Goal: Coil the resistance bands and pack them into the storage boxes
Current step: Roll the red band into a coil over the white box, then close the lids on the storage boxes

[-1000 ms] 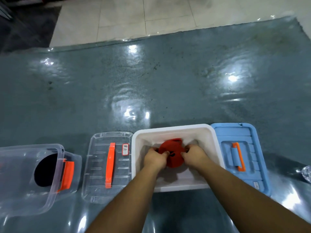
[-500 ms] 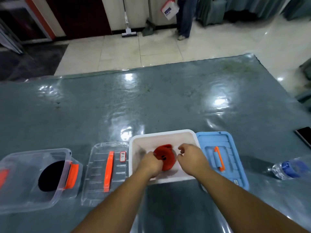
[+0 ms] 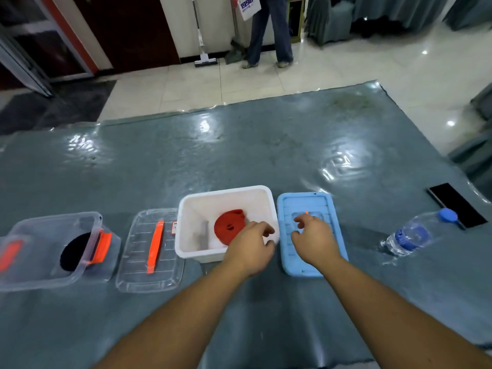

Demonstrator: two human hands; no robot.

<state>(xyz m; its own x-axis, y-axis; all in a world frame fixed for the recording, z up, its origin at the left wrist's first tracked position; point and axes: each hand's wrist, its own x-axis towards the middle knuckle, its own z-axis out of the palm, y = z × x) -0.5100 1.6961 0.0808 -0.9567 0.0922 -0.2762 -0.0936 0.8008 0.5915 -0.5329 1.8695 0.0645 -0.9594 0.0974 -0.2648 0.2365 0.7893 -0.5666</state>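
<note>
A flat red coiled resistance band [image 3: 229, 229] is lying in the white plastic box [image 3: 186, 237] at centre frame. Left hand [image 3: 251, 247], loosely curled and holding nothing, is hovering over its rim; right hand [image 3: 314, 239], fingers relaxed, is reaching onto the ribbed blue lid [image 3: 335, 246].

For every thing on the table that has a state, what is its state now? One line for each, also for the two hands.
White box: open, red band inside.
Red band: coiled, lying in the white box.
Blue lid: off, flat beside the white box.
Clear box: open, black band inside.
Black band: coiled, in the clear box.
Clear lid: off, flat on the table.
Bottle: capped, lying down.
Left hand: relaxed, holds nothing.
Right hand: over the blue lid, grip unclear.
</note>
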